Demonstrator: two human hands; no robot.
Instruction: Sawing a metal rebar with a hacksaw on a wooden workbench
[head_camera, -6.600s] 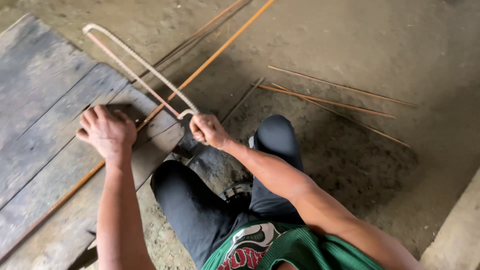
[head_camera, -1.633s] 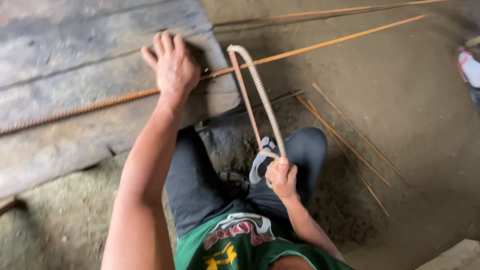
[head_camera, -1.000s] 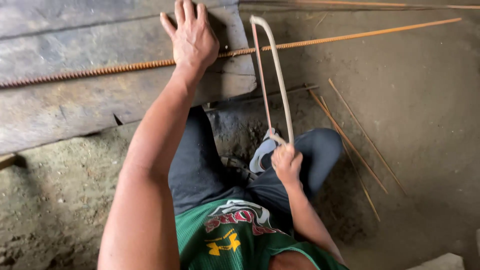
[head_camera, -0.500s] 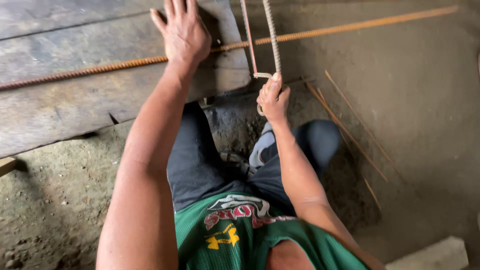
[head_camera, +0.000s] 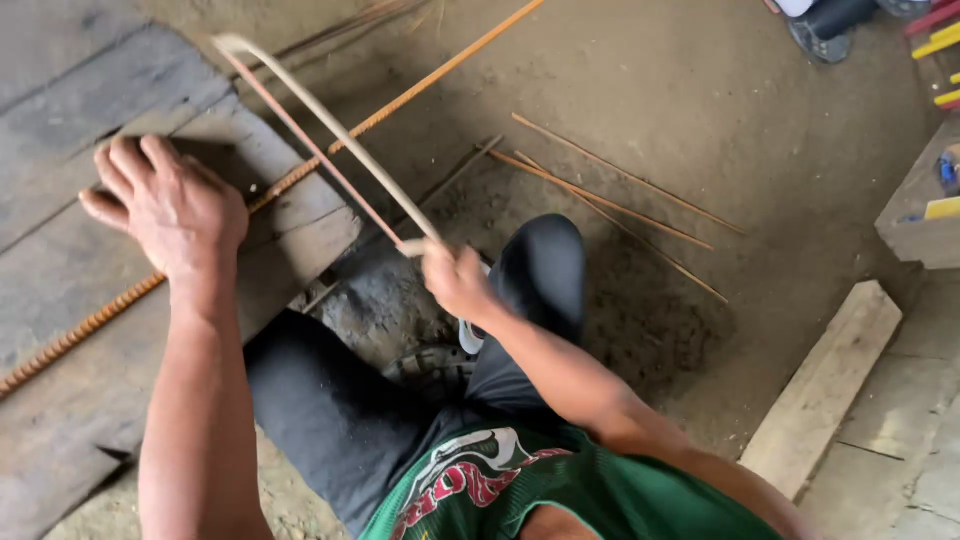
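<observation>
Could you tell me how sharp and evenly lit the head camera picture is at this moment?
In the head view the light is soft and even, with no glare; the right hand and the hacksaw it grips are smeared by motion blur; the left hand, pressing the rusty ribbed bar onto the grey plank, is sharp; the ground beneath the legs lies in shadow.

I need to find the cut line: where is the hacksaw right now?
In the head view, the hacksaw slants up-left from the right hand, its blade crossing the rusty rebar at the wooden plank's edge, right of the left hand.
</observation>
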